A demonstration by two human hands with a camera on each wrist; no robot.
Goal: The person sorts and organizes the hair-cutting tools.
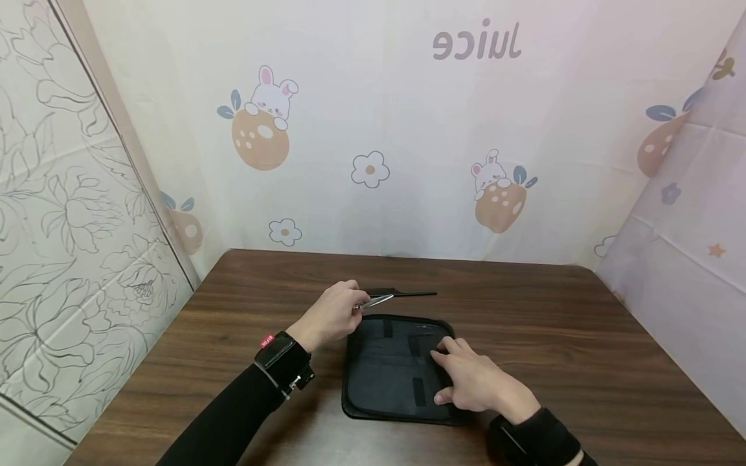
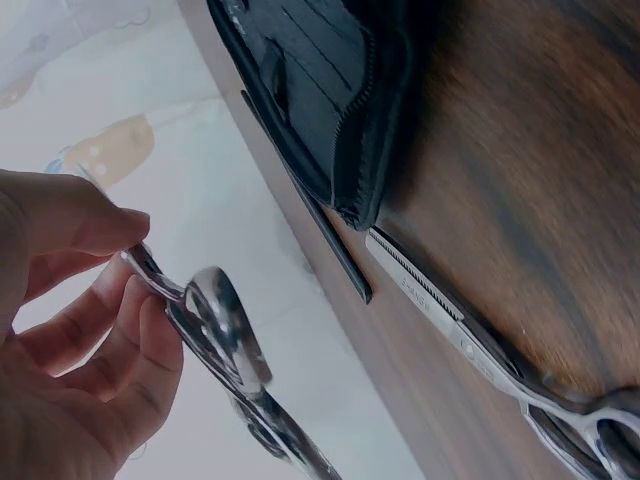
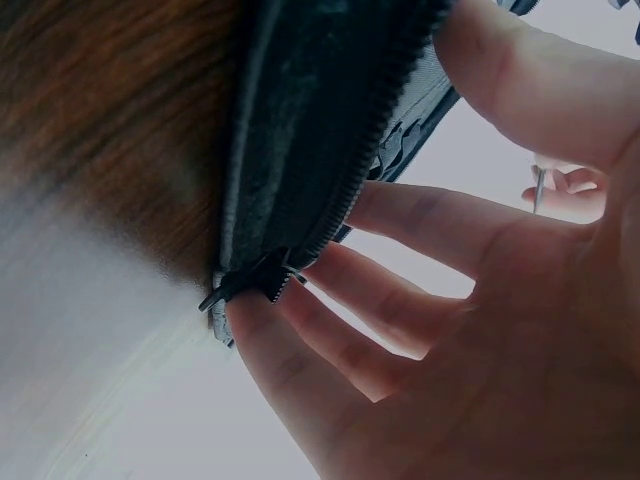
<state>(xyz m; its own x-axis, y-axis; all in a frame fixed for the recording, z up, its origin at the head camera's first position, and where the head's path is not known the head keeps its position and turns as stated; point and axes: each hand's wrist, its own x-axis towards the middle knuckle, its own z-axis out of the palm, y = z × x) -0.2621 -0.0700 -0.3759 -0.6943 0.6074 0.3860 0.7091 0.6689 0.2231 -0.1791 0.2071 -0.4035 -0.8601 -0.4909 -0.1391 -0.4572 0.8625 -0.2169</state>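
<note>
My left hand (image 1: 335, 314) pinches a pair of silver scissors (image 2: 220, 330) between thumb and fingers, raised off the table beyond the case's far left corner. A black zippered case (image 1: 390, 375) lies spread on the table, with dark straps and slots inside. My right hand (image 1: 474, 378) rests on the case's right edge, its fingers spread and touching the zipper (image 3: 400, 100) near a zipper pull (image 3: 250, 280). Thinning scissors (image 2: 470, 345) with a toothed blade lie on the table in the left wrist view. Behind the case lies a black comb (image 1: 408, 294) with a thin tail.
The brown wooden table (image 1: 553, 336) runs beyond the case on both sides. A pale patterned curtain (image 1: 408, 129) hangs along its back edge. At the left stands a white panel (image 1: 76, 213) with flower line drawings.
</note>
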